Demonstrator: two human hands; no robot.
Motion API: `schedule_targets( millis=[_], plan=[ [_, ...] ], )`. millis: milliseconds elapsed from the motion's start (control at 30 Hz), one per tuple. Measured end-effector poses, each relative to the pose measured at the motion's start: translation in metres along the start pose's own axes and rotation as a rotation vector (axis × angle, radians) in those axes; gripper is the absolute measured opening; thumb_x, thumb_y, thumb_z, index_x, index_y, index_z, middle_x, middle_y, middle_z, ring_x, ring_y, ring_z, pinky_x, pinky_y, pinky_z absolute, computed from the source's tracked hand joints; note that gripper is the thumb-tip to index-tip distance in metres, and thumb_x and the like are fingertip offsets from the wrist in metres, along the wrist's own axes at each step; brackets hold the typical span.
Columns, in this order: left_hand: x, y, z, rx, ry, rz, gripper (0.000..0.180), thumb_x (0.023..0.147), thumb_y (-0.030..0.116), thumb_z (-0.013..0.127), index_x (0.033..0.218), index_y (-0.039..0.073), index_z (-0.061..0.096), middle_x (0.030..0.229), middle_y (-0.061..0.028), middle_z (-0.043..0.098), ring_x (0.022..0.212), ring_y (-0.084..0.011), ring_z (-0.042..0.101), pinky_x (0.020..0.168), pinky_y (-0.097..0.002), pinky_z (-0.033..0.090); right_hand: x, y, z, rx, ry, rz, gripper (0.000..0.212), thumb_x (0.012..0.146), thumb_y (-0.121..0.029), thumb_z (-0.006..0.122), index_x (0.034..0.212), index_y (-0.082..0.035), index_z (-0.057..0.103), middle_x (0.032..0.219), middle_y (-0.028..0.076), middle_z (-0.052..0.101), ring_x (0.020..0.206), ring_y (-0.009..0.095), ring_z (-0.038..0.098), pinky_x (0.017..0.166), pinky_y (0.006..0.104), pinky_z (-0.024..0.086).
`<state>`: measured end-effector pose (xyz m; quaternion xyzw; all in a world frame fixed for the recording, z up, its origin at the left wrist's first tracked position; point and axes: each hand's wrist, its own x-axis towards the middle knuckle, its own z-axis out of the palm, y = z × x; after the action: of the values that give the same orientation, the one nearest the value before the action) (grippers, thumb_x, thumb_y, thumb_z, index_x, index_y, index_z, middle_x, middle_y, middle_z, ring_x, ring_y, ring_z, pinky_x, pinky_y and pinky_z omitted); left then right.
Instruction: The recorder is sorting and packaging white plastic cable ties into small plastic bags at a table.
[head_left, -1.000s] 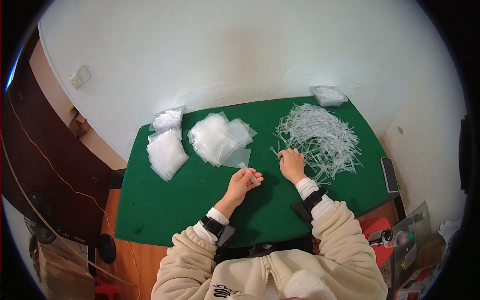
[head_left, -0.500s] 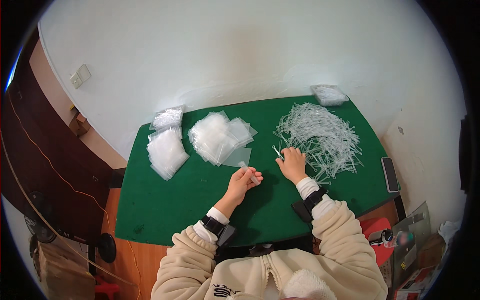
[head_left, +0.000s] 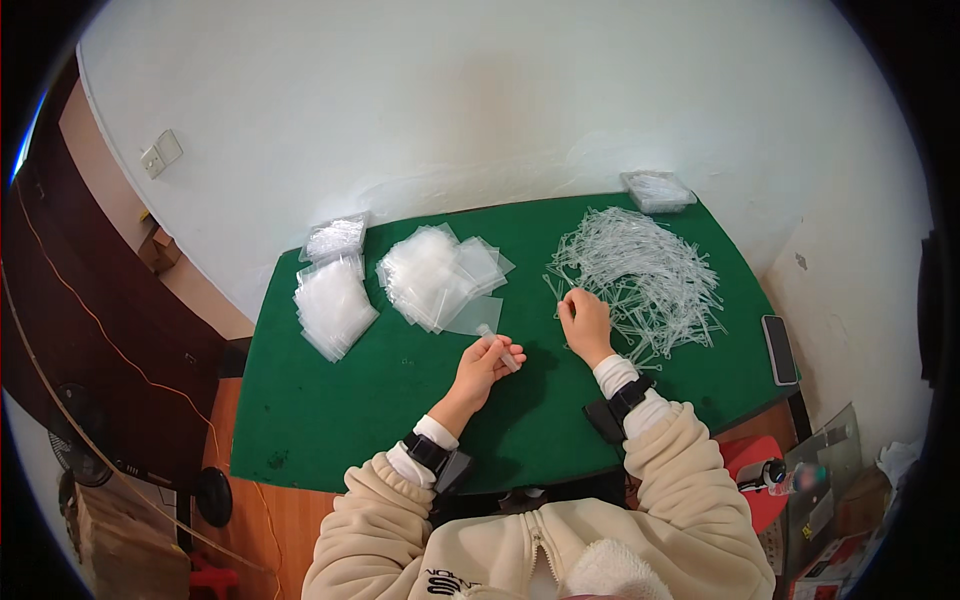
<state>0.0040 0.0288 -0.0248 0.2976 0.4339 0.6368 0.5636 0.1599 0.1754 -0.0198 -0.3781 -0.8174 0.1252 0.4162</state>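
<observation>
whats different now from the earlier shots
The right hand, at the left edge of the pile of clear sticks, has curled its fingers inward. The stick ends showing beside its fingertips lie differently; whether it grips one is unclear. The left hand stays closed on a small clear bundle, and the stacks of clear bags and phone look unchanged.

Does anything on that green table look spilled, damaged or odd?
Nothing looks plainly damaged or spilled. The untidiest thing is the pile of clear plastic sticks on the right of the table: tangled, with strays poking out near the right hand.
</observation>
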Motion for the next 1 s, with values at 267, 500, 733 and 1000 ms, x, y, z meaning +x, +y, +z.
schedule_targets(
  millis=[267, 500, 733, 1000],
  plan=[
    [0.001, -0.002, -0.002, 0.058, 0.017, 0.064, 0.021, 0.095, 0.02, 0.04, 0.102, 0.003, 0.049, 0.097, -0.0081, 0.059, 0.09, -0.0181, 0.059, 0.079, -0.0297, 0.047, -0.011, -0.022, -0.005, 0.76, -0.335, 0.129, 0.008, 0.083, -0.01, 0.055, 0.083, -0.002, 0.053, 0.07, 0.003, 0.056, 0.057, 0.008, 0.05, 0.052, 0.0226, 0.04],
    [0.006, -0.006, -0.005, 0.173, 0.054, 0.247, 0.022, 0.094, 0.019, 0.043, 0.103, 0.001, 0.052, 0.098, -0.0082, 0.06, 0.092, -0.0168, 0.058, 0.08, -0.028, 0.045, -0.019, -0.039, -0.011, 1.042, -0.613, 0.2, 0.011, 0.084, -0.009, 0.057, 0.09, 0.0, 0.059, 0.071, 0.002, 0.058, 0.058, 0.007, 0.051, 0.053, 0.0197, 0.042],
    [0.0, 0.003, 0.004, 0.53, 0.031, 0.442, 0.023, 0.092, 0.01, 0.041, 0.101, -0.002, 0.058, 0.102, -0.0076, 0.061, 0.09, -0.0121, 0.055, 0.082, -0.026, 0.042, -0.019, -0.041, -0.018, 1.138, -0.844, 0.264, 0.013, 0.085, -0.011, 0.058, 0.081, 0.0, 0.062, 0.069, 0.003, 0.059, 0.056, 0.007, 0.054, 0.051, 0.02, 0.043],
    [-0.006, 0.008, 0.012, 0.426, -0.078, 0.43, 0.022, 0.091, 0.005, 0.041, 0.102, -0.004, 0.058, 0.105, -0.0097, 0.06, 0.092, -0.0137, 0.055, 0.086, -0.0271, 0.041, -0.02, -0.041, -0.018, 1.101, -0.89, 0.34, 0.018, 0.086, -0.018, 0.057, 0.079, -0.002, 0.061, 0.067, 0.002, 0.059, 0.053, 0.006, 0.052, 0.047, 0.0185, 0.041]
  ],
)
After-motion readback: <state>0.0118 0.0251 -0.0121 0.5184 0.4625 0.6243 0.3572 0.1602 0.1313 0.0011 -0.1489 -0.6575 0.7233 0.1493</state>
